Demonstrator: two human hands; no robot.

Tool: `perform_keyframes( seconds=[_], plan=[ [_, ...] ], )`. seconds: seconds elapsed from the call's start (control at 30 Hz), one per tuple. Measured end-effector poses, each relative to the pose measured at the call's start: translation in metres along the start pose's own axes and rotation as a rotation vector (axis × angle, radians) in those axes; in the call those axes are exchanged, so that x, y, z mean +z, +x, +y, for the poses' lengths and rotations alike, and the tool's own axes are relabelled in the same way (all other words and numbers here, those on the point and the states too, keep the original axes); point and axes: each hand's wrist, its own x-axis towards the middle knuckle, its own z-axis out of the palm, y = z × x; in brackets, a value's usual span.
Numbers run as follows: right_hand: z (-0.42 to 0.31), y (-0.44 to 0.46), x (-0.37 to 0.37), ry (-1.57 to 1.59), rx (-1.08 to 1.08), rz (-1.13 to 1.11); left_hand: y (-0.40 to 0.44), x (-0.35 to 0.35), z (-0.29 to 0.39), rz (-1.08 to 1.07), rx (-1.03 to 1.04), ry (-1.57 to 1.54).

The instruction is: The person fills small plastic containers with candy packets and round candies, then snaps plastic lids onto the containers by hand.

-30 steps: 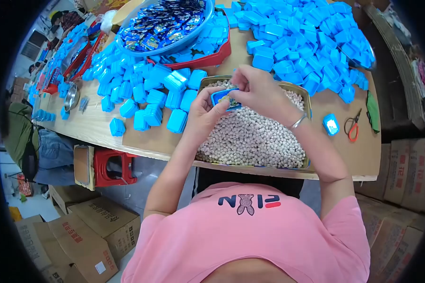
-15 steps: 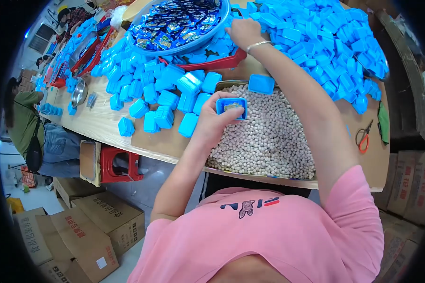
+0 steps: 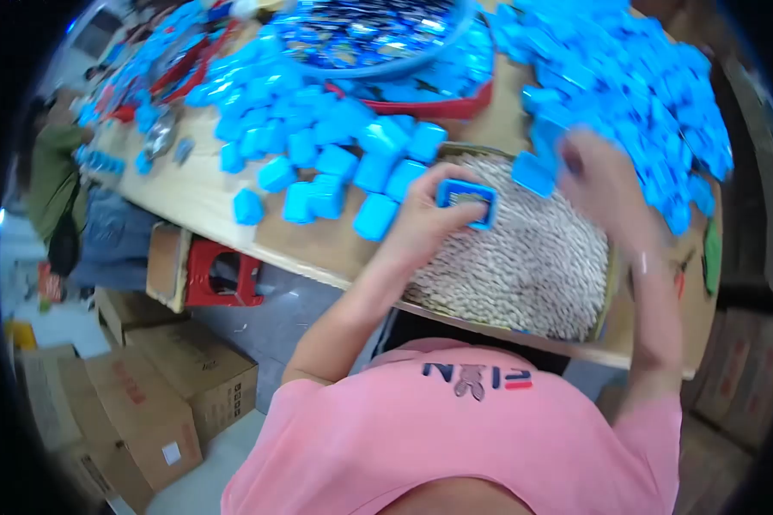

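Note:
My left hand (image 3: 425, 219) is closed around a small blue plastic box (image 3: 465, 190), its thumb pressed inside over something small and pale. Under it lies a shallow tray (image 3: 611, 287) filled with pale, round, nut-like pieces (image 3: 511, 270). Another blue box (image 3: 532, 176) rests at the tray's far edge. My right hand (image 3: 599, 176) is just right of that box, above the tray's far right part. Motion smears its fingers, so whether it holds anything cannot be told.
Blue boxes (image 3: 322, 154) are heaped left of the tray, with a larger blue pile (image 3: 627, 77) at the right. A blue basin (image 3: 386, 69) holds shiny blue packets. A red stool (image 3: 223, 273), cardboard boxes (image 3: 150, 395) and another person (image 3: 60, 180) are at the left.
My right hand has come back from beside the basin toward my body, to the tray's far right. My left hand still holds the blue box. The view has shifted.

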Motion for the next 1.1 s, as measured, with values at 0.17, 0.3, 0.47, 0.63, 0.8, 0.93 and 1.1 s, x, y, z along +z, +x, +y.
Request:
perform_keyframes(
  seconds=[0.17, 0.3, 0.47, 0.63, 0.8, 0.93, 1.1],
  plan=[
    [-0.037, -0.080, 0.014, -0.203, 0.004, -0.170, -0.001, 0.002, -0.006, -0.076, 0.036, 0.062],
    [-0.034, -0.094, 0.009, 0.149, 0.075, -0.192, -0.010, 0.010, -0.008, -0.158, -0.179, -0.125],
    [-0.017, -0.101, 0.018, 0.140, 0.023, -0.119, -0.023, 0.017, -0.008, -0.342, -0.145, -0.118],
    [-0.015, -0.112, 0.012, 0.191, 0.060, -0.029, -0.023, 0.026, -0.013, -0.362, -0.113, 0.002],
    [-0.038, -0.103, -0.005, 0.375, 0.093, 0.102, -0.028, 0.031, -0.019, -0.350, -0.025, 0.199],
    [-0.061, -0.092, 0.002, 0.281, -0.151, 0.172, -0.026, 0.034, -0.017, -0.406, 0.045, 0.262],
    [-0.061, -0.086, 0.011, 0.241, -0.182, 0.177, -0.029, 0.034, -0.018, -0.374, 0.054, 0.179]
  ],
)
